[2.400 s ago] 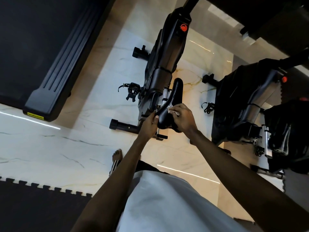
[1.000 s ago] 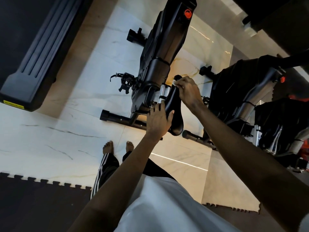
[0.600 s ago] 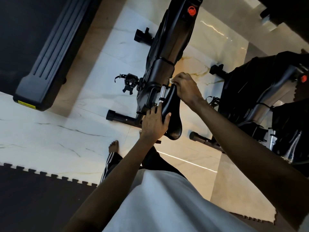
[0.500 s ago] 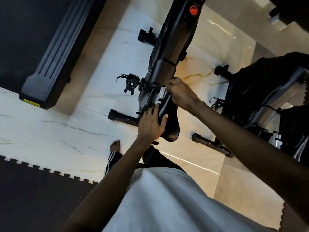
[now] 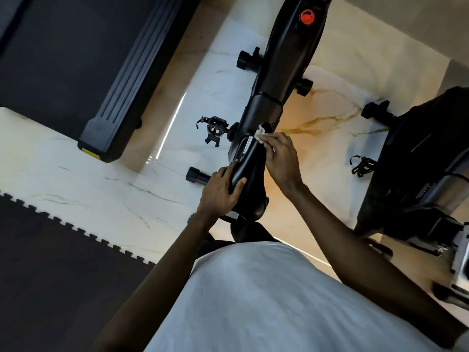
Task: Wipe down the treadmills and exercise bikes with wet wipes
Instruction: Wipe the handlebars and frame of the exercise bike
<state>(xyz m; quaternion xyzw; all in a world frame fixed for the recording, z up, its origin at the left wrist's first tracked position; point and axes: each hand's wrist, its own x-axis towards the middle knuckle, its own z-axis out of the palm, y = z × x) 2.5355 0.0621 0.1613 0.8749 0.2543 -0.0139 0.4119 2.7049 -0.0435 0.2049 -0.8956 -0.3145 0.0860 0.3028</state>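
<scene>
White wet wipe (image 5: 259, 135) now sits at the narrow nose of the black saddle (image 5: 250, 179), where it peeps out past the fingertips of the right hand (image 5: 280, 158). A couple of seconds ago that hand was rubbing the middle of the saddle; since then it has worked forward to the tip and come round onto the right flank. Its fingers lie fairly straight along the flank, pressing the wipe flat against it rather than bunching it.

The left hand (image 5: 220, 190) has shifted too. It was down by the seat post and is now wrapped over the left edge of the saddle's wide rear part, thumb on top, steadying it.

Judging from this, the saddle top of this exercise bike (image 5: 285, 69) is largely covered and the sides and nose are in hand. The frame, the pedal (image 5: 214, 128) and whatever lies ahead out of view look untouched so far, though no wet sheen shows either way. The treadmill (image 5: 114, 107) to the left and the second bike (image 5: 426, 148) to the right, both on the marble floor (image 5: 63, 148), have nobody's hand on them.
</scene>
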